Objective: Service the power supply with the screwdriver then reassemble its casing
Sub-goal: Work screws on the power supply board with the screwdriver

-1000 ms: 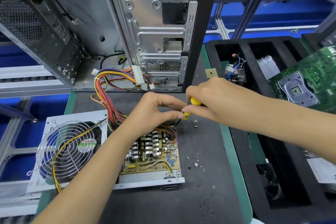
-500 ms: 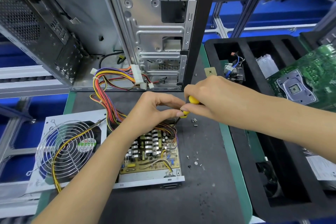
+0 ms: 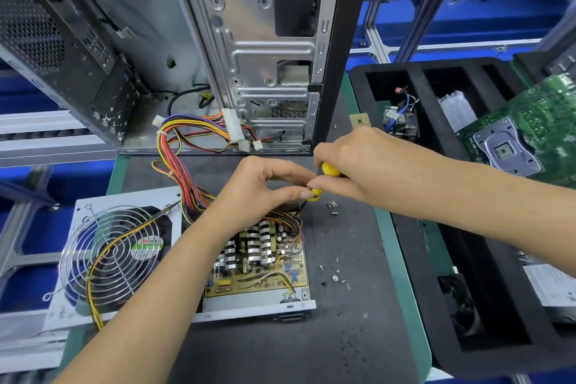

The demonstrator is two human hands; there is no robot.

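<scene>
The opened power supply (image 3: 258, 305) lies on the dark mat with its circuit board (image 3: 261, 271) bare. Its lid with the wire-guarded fan (image 3: 112, 256) rests flat to the left, joined by yellow wires. A yellow-handled screwdriver (image 3: 328, 170) points down at the board's far right corner. My right hand (image 3: 355, 162) grips the handle from above. My left hand (image 3: 261, 187) pinches the lower end of the handle near the shaft; the tip is hidden behind the wire bundle (image 3: 187, 184).
An open computer case (image 3: 249, 50) stands behind the mat, with a white connector (image 3: 233, 126) lying in it. Loose screws (image 3: 333, 208) and smaller screws (image 3: 335, 271) lie right of the power supply. A black foam tray (image 3: 436, 212) holds a green motherboard (image 3: 523, 131) at right.
Both hands stay on the screwdriver at the same corner of the board; only slight shifts of the fingers and of the view show.
</scene>
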